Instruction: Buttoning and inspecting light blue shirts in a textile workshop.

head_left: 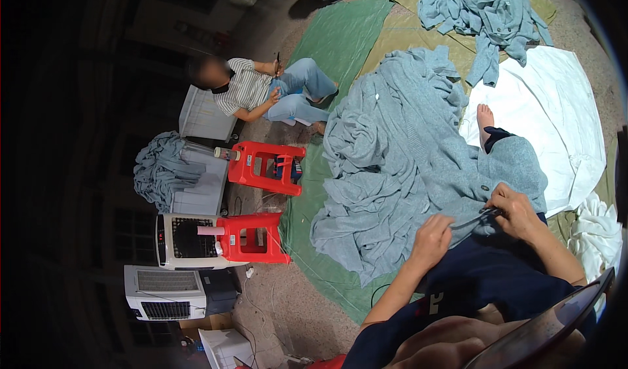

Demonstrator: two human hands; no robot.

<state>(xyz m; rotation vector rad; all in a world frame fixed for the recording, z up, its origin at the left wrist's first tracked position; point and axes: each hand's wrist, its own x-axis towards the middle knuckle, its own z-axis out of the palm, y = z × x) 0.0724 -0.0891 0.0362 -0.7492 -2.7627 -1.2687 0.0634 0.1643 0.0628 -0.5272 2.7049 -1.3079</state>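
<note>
A grey-blue knit cardigan lies over my lap, with a dark button near its edge. My left hand is closed on the cardigan's edge, drawing a strip of it taut toward the other hand. A short way to the right, my right hand pinches the same edge. Something small and dark shows at its fingertips; whether it is a button or a tool I cannot tell. More of the same knitwear spreads in a loose heap to the left and ahead of my hands.
Another knit pile lies at the far right, beside a white sheet. Green tarpaulin covers part of the floor. Two red stools, air coolers and a bin heaped with knitwear stand left. A seated person holds a phone.
</note>
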